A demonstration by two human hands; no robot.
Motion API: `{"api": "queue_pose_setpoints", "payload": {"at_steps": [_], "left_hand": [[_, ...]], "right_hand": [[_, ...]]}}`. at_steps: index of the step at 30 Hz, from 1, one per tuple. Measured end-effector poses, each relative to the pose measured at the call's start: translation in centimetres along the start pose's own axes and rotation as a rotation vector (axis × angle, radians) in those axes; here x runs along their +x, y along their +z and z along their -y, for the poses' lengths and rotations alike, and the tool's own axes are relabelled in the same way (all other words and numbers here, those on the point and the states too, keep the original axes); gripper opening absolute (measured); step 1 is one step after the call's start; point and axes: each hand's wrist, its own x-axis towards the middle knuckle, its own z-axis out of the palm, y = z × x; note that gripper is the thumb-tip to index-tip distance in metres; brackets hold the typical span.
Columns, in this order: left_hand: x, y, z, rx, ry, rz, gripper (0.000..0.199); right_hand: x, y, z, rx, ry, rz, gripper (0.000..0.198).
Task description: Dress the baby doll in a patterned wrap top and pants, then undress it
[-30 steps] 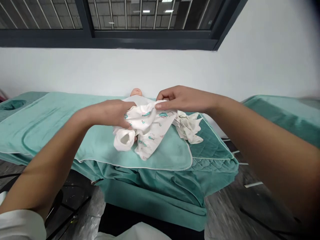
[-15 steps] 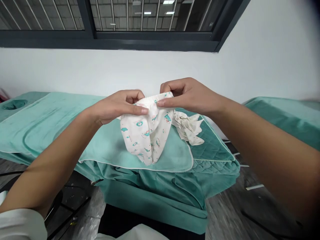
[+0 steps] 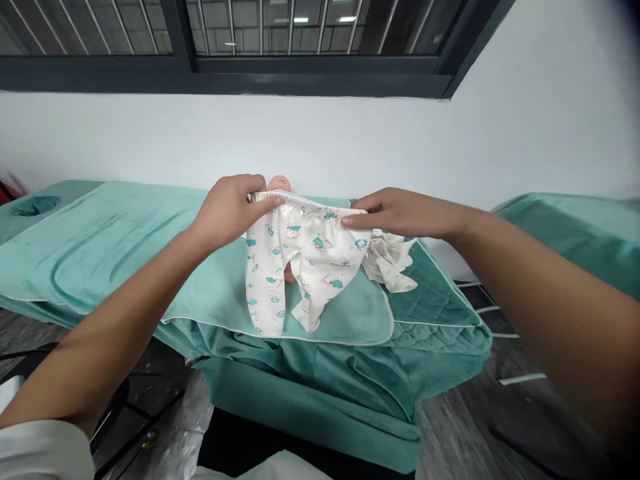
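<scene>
A pair of small white baby pants (image 3: 320,247) with teal and red prints hangs upright between my hands, its elastic waistband stretched sideways and both legs pointing down. My left hand (image 3: 237,203) pinches the left end of the waistband. At the right end, my right hand (image 3: 387,212) grips the band between thumb and fingers. Behind the pants is a skin-coloured doll (image 3: 279,183); only its rounded top end and a bit between the pant legs show. Close to my right hand, a crumpled white printed cloth (image 3: 390,261) lies on the bed.
A massage bed (image 3: 125,233) with teal covers runs along the white wall (image 3: 320,140), a face hole at its left end. Above is a dark-framed window (image 3: 320,65) with bars. Another teal-covered bed (image 3: 575,227) stands at right. Dark chair legs (image 3: 135,413) are at lower left.
My hands have moved apart, spreading the waistband. The pants have opened from a bunched shape so both legs hang separately. Part of the doll now shows behind them.
</scene>
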Motion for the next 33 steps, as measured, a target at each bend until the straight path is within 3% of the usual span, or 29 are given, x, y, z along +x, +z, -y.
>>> {"api": "queue_pose_setpoints", "payload": {"at_steps": [2,5,9,12,14,16,19,22,24,26,29,30,31,33], "left_hand": [[-0.1,0.7,0.2,-0.044,-0.032,-0.027,0.035],[-0.1,1.7,-0.4,-0.244,-0.031,-0.066,0.03],[-0.2,2.6,-1.9,-0.496,0.048,-0.036,0.023],[-0.8,3.5,-1.9,-0.541,0.1,-0.118,0.031],[-1.8,4.7,-1.1,-0.497,0.088,-0.161,0.046],[-3.1,6.3,0.1,-0.424,0.041,-0.104,0.054],[-5.2,8.2,1.6,-0.346,-0.007,-0.016,0.044],[-6.3,8.5,2.1,-0.266,0.064,-0.152,0.033],[-6.4,8.0,2.2,-0.252,0.113,-0.254,0.032],[-6.2,7.4,2.5,-0.303,0.065,-0.281,0.033],[-5.8,7.2,4.0,-0.351,-0.166,-0.308,0.032],[-5.6,7.3,5.0,-0.334,-0.254,-0.328,0.033],[-5.5,7.5,6.2,-0.301,-0.34,-0.339,0.034],[-5.2,8.1,9.1,-0.213,-0.52,-0.291,0.037]], "right_hand": [[0.0,0.6,0.3,0.064,0.082,0.214,0.051],[0.1,2.7,2.1,0.259,0.051,0.205,0.051],[1.0,6.5,4.6,0.409,-0.01,0.037,0.04],[2.0,8.3,5.4,0.533,-0.014,-0.185,0.033],[2.8,8.4,5.3,0.666,-0.036,-0.317,0.026],[3.7,8.0,4.9,0.81,-0.048,-0.422,0.018],[5.1,7.2,3.4,0.999,-0.004,-0.534,0.009],[5.8,7.9,1.1,1.03,0.177,-0.537,0.003],[5.5,9.4,-0.4,0.942,0.376,-0.389,0.003],[4.5,11.3,-1.4,0.786,0.527,-0.092,0.008],[2.9,13.8,-2.2,0.536,0.484,0.567,0.021],[2.7,14.3,-2.4,0.474,0.426,0.714,0.022],[2.7,14.7,-2.8,0.43,0.367,0.79,0.021],[3.3,15.1,-3.7,0.372,0.282,0.73,0.017]]}}
